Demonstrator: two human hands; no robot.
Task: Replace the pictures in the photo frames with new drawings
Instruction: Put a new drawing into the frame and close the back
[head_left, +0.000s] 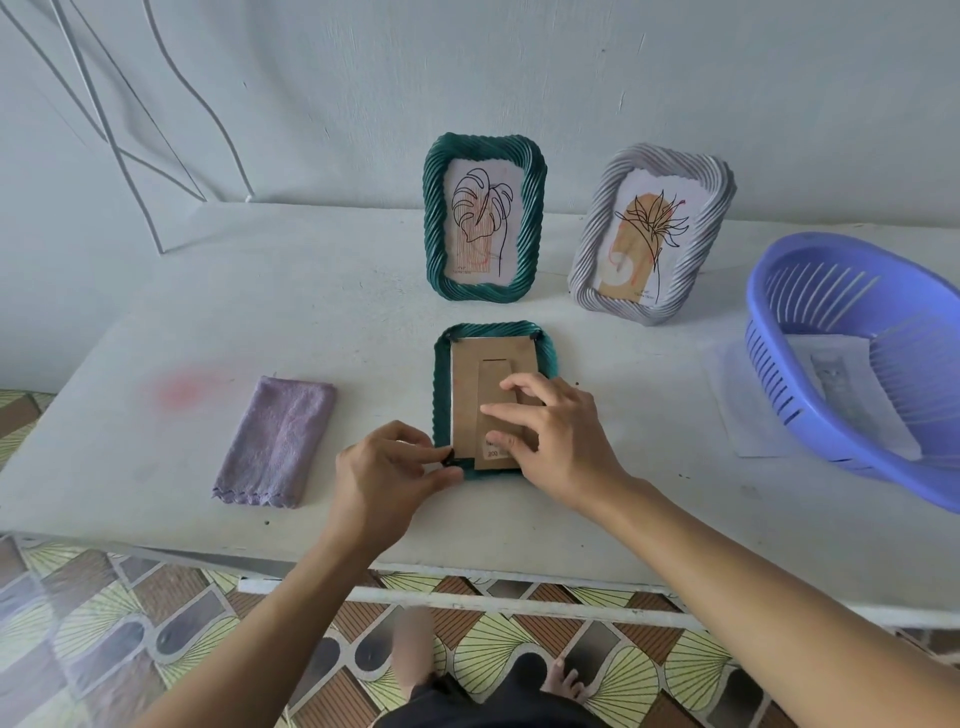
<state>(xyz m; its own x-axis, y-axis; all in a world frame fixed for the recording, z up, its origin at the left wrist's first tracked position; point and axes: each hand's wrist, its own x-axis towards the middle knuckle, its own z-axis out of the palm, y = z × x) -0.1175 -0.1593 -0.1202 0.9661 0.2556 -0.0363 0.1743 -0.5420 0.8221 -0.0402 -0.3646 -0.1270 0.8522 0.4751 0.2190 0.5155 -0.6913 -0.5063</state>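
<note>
A green twisted-rim photo frame (442, 384) lies face down on the white table, its brown cardboard backing (483, 358) facing up. My right hand (550, 431) presses flat on the backing with straight fingers. My left hand (387, 467) pinches a small black clip (451, 460) at the frame's near left corner. Behind it, a second green frame (485, 218) stands upright with a leaf drawing. A grey-white frame (654, 234) with a plant drawing leans at the back right.
A folded purple cloth (278, 441) lies left of the frame. A blue plastic basket (852, 358) sits tilted at the right, over sheets of paper (748, 410). The table's front edge (467, 577) runs just below my wrists. A patterned tile floor lies below.
</note>
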